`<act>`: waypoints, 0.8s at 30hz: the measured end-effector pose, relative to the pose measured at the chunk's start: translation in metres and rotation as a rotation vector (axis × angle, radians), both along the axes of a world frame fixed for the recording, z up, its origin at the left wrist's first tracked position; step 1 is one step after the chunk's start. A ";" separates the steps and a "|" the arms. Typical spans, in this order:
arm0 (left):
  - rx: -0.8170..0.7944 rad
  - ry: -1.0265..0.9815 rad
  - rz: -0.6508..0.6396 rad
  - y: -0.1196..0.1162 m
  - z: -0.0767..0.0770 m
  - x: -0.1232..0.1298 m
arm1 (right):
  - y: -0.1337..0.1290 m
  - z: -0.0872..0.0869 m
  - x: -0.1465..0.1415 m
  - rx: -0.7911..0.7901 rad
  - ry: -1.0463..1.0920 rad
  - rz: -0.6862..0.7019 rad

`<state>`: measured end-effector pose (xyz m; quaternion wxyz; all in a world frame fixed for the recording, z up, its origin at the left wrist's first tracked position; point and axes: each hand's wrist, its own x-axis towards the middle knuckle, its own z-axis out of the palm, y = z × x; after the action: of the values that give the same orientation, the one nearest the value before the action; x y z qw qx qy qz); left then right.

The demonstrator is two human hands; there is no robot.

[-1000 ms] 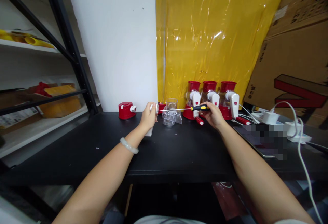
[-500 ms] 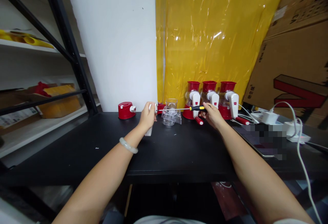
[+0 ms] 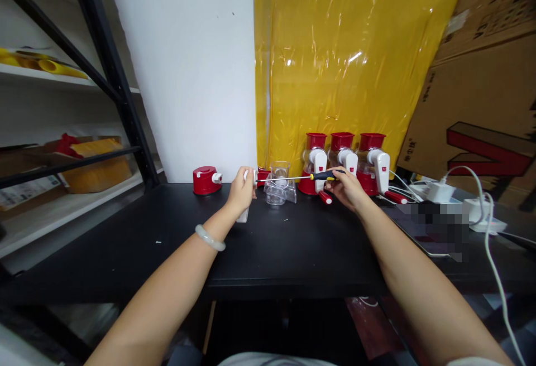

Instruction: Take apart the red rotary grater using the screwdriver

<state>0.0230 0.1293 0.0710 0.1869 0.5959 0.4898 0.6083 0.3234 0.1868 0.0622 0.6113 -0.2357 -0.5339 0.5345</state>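
Head cam (wide, the only view) looks fwd & down from above the near side of the black table (image 3: 272, 254), w/ left hand (image 3: 242, 190) and right hand (image 3: 345, 187) at arm's reach; faces white panel (image 3: 192, 76) & yellow sheet (image 3: 355, 48), far side; shelving (image 3: 98, 37) left, cardboard box (image 3: 481, 92) right.

Open tabletop before clear parts (image 3: 276, 192)

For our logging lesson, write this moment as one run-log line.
left hand: white part | right hand: screwdriver, tip at white part | nearby: red base
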 end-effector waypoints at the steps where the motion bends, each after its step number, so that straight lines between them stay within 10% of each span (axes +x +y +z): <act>1: 0.000 0.000 -0.001 0.000 0.000 0.000 | 0.001 0.000 0.000 0.004 -0.003 -0.012; 12: 0.007 -0.045 0.010 0.001 0.002 -0.001 | 0.003 -0.005 0.003 0.116 -0.370 -0.237; 24: -0.003 -0.037 0.016 0.000 0.001 0.000 | -0.001 0.000 0.002 0.001 -0.041 0.039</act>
<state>0.0229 0.1294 0.0725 0.1919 0.5803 0.4921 0.6198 0.3254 0.1854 0.0618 0.5896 -0.2360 -0.5511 0.5412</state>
